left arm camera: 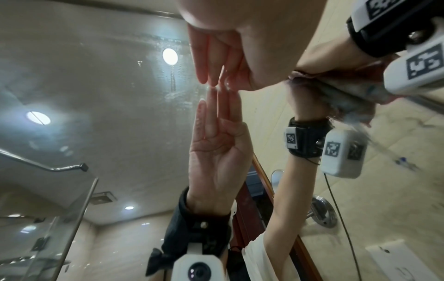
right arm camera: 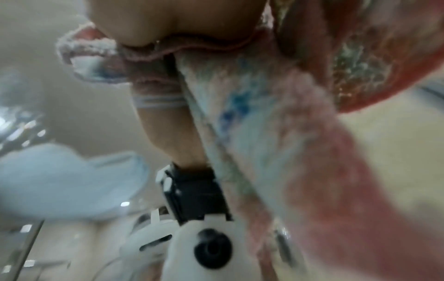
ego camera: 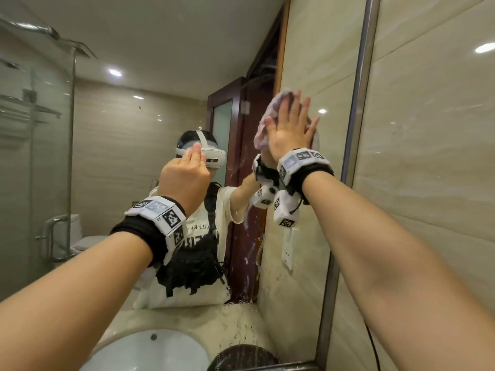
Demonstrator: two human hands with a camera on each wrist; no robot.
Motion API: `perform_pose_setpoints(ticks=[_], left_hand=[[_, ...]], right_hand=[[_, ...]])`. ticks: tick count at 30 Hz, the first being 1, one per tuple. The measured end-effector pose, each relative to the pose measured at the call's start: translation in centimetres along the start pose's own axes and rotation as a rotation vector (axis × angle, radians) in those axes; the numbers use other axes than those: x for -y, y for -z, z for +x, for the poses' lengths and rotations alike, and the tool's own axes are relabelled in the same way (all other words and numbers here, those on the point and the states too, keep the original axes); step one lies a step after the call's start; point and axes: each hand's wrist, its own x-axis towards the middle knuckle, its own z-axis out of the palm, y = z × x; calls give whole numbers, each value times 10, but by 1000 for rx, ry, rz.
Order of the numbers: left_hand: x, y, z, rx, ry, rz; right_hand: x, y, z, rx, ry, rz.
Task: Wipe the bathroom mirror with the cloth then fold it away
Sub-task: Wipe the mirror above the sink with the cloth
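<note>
Head view shows the right hand (ego camera: 290, 129) flat against the mirror (ego camera: 134, 129), fingers straight and spread, pressing the cloth (ego camera: 267, 116) to the glass near the mirror's right edge. Most of the cloth is hidden behind the palm; only a pinkish-lilac bunch shows to the left of and above the fingers. The left hand (ego camera: 184, 175) is raised further left, holding nothing, fingers straight and close together; in the left wrist view its fingertips (left arm camera: 211, 81) meet their own reflection, so they touch the glass. From the head camera that hand covers part of the reflected person's headset.

Right wrist view is badly blurred: the cloth (right arm camera: 264, 133) fills much of it, pink with pale and blue patches, and the hand's underside (right arm camera: 156, 22) is cut off at the top edge. The left wrist view catches the cloth (left arm camera: 348, 95) only as a thin crushed band between the right hand and its reflection.

Water drops streak the lower mirror above the sink (ego camera: 150, 352), which is cut off by the bottom edge.
</note>
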Motion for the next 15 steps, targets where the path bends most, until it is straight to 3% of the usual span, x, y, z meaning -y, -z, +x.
perform_pose_setpoints(ticks=[4,8,10,15], left_hand=[[-3,-2,1,-24,9,-7],[-3,-1,0,-22,12,56],[-2,-3,-2,-19,17,87],[1,-2,7,-11,43,102]], right_hand=[[-22,-5,-9,-13,-267,107],[-17,-4,-13,-33,-343,126],[-6,-2,-21,-12,-273,89],[35,-11,-53,98,122,-38]])
